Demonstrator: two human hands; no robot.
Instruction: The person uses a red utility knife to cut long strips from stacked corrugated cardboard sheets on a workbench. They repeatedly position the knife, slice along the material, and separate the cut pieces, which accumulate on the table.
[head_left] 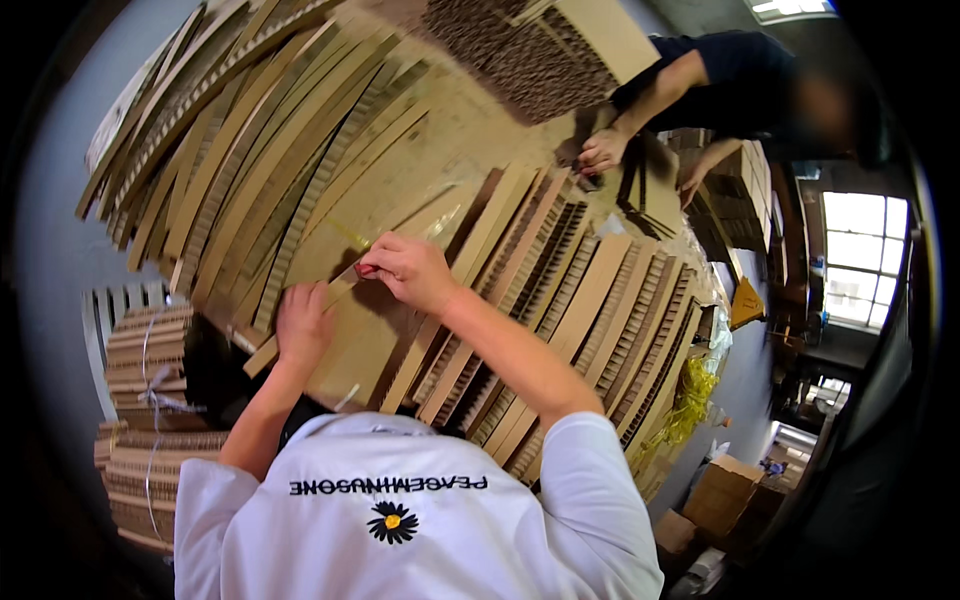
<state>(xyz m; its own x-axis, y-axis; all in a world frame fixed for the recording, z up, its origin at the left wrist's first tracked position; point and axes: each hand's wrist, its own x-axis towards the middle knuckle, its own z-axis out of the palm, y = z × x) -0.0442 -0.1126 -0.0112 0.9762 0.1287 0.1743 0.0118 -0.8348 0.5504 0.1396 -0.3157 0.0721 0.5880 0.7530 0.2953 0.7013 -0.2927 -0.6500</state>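
Note:
My left hand (pixel 304 322) presses flat on a long brown cardboard strip (pixel 262 355) lying across a cardboard sheet (pixel 365 345) on the work table. My right hand (pixel 412 270) is closed on a small red tool (pixel 365 269), whose tip touches the same strip just right of my left fingers. I cannot tell what kind of tool it is. A thin yellowish band (pixel 350 235) lies on the sheet just beyond the hands. My white T-shirt fills the lower edge of the view.
Long honeycomb cardboard strips (pixel 250 150) fan across the table's left and right (pixel 600 300). Tied bundles of strips (pixel 150 400) stand at lower left. A co-worker in a dark shirt handles cardboard at upper right, hand (pixel 602 150). Yellow strapping (pixel 690 400) and cardboard boxes (pixel 722 490) lie at right.

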